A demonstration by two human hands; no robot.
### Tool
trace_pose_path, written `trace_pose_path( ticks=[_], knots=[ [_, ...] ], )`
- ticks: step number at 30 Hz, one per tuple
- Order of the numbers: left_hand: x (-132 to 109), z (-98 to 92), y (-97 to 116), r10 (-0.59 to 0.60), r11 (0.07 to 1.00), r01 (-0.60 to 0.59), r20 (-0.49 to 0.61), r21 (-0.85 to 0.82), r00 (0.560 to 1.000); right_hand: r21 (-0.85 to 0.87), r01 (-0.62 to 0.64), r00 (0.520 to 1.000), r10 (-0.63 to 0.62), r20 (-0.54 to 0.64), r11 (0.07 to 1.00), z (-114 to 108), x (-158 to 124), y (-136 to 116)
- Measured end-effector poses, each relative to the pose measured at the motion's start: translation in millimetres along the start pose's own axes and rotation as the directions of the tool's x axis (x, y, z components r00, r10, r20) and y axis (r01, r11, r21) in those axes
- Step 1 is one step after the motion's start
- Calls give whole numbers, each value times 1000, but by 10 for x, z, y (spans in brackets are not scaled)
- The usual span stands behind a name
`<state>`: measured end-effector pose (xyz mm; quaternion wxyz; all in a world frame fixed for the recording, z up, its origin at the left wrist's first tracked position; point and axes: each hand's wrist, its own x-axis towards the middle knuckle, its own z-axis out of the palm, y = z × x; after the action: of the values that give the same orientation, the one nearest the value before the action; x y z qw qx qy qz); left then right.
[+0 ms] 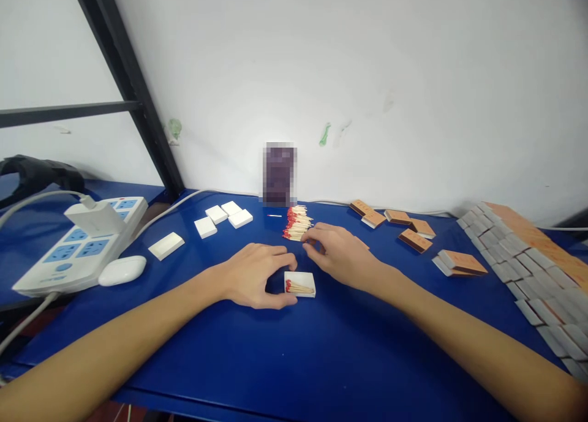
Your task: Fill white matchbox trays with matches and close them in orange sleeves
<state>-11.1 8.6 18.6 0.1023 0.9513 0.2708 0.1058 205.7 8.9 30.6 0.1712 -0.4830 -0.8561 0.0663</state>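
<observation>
Two hands: left hand (257, 276) clasps the white tray (301, 284); right hand (342, 255), fingertips bunched together, touches the match pile (297, 222).

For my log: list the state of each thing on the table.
tray: open, few matches inside.
left hand: gripping tray.
right hand: fingertips at pile, grip unclear.
pile: loose, heads left.
spare trays: lying flat.
power strip: one plug in.
</observation>
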Motion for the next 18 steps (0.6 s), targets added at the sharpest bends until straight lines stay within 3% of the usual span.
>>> trace_pose_path(
  ticks=[4, 7, 10, 13, 18],
  knots=[
    [17, -33, -120, -93, 996, 89, -142, -30, 986, -120, -19, 999, 15, -33, 993, 220, 86, 103],
    [53, -17, -249, -196, 976, 213, -246, 44, 949, -200, -53, 997, 41, -64, 978, 300, 95, 130],
    [92, 31, -347, -306, 938, 341, -310, 65, 900, -174, -106, 994, 97, -57, 979, 317, 93, 152],
    [110, 74, -380, -353, 923, 382, -297, 43, 887, -90, -117, 993, 114, -41, 989, 331, 92, 182],
    [104, 90, -352, -260, 953, 285, -201, 102, 944, 12, -66, 995, 67, -80, 998, 385, 89, 229]
  ],
)
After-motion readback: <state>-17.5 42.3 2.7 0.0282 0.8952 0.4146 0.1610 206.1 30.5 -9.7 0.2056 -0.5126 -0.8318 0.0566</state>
